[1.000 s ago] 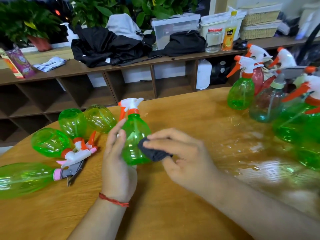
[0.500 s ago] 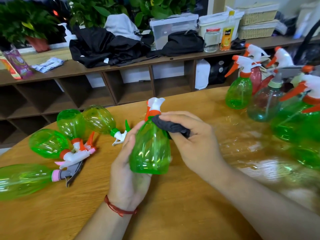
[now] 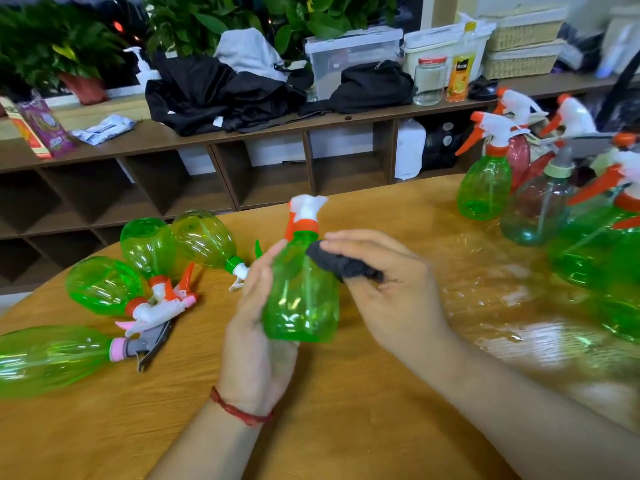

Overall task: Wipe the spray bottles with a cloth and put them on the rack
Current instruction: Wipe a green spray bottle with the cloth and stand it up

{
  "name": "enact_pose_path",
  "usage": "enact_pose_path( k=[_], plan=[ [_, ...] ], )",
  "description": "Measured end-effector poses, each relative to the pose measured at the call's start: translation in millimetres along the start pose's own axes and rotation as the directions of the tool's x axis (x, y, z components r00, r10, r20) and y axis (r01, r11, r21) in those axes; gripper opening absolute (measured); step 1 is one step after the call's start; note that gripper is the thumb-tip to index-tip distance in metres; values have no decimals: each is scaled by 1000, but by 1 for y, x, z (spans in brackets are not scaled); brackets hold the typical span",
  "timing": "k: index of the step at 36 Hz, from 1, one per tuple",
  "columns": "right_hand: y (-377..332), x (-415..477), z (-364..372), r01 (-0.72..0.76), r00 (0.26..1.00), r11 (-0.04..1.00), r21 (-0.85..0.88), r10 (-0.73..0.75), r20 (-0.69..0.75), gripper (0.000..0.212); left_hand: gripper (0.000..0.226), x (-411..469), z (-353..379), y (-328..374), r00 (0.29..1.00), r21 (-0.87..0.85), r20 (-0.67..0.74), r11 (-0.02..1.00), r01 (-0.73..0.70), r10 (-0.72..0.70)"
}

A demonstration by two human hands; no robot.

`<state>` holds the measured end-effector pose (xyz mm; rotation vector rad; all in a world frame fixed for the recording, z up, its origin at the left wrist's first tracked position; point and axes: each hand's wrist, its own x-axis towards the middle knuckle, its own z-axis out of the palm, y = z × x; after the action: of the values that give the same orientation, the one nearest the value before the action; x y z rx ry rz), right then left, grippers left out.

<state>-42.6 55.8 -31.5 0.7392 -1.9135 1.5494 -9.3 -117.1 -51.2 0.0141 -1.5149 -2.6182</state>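
The green spray bottle (image 3: 301,292) was held upright just above the surface (image 3: 346,427), cradled in the left hand (image 3: 252,344), whose fingers (image 3: 263,268) curled up its left side. The right hand (image 3: 391,292) pinched a dark cloth (image 3: 341,263) against the bottle's shoulder. Seemingly empty thin plastic, it looked light, slick and easily dented. A gentle grip round the body seemed best, or 1 at the stiffer orange collar for carrying.
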Motion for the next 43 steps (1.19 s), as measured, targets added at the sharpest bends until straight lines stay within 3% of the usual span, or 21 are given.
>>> enact_pose_path(
  k=[2,6,10,14,17,23,25,28,30,32,35,37,43],
  plan=[
    [4,3,-5,-79,996,997,14,80,-39,48,43,-10,17,1,998,98,11,993,-61,60],
    [5,4,-3,-64,998,998,-3,63,-20,47,40,-15,24,3,989,202,-60,972,-121,136],
    [0,-6,4,27,998,999,-25,-26,64,57,36,-7,11,9,970,251,-150,956,-151,193],
    [-10,-22,15,163,960,984,-68,-143,241,58,38,3,-2,19,951,186,-205,963,-193,230],
    [-9,-24,18,200,950,976,-82,-173,260,58,39,6,-4,22,955,165,-179,964,-209,237],
    [5,2,0,27,1000,997,-65,-26,15,55,37,-9,15,5,982,265,-15,948,-176,187],
    [10,6,-5,-26,1000,1000,-11,26,-13,48,39,-14,23,3,988,218,-12,964,-150,157],
    [11,3,-2,-93,996,993,77,93,7,45,40,-15,27,4,993,114,-20,987,-114,117],
    [11,1,2,-115,993,988,103,113,27,46,37,-14,23,6,988,149,-17,978,-149,153],
    [12,1,4,-122,992,986,113,119,32,49,39,-12,19,6,980,278,14,941,-195,199],
    [14,1,2,-115,993,988,107,112,32,48,43,-12,21,7,959,520,123,806,-282,256],
    [16,1,-1,-120,992,989,90,116,41,50,49,-12,19,4,954,580,172,758,-299,244],
    [22,5,-6,-156,978,986,52,147,147,49,49,-5,8,1,953,522,255,806,-279,164]
  ],
)
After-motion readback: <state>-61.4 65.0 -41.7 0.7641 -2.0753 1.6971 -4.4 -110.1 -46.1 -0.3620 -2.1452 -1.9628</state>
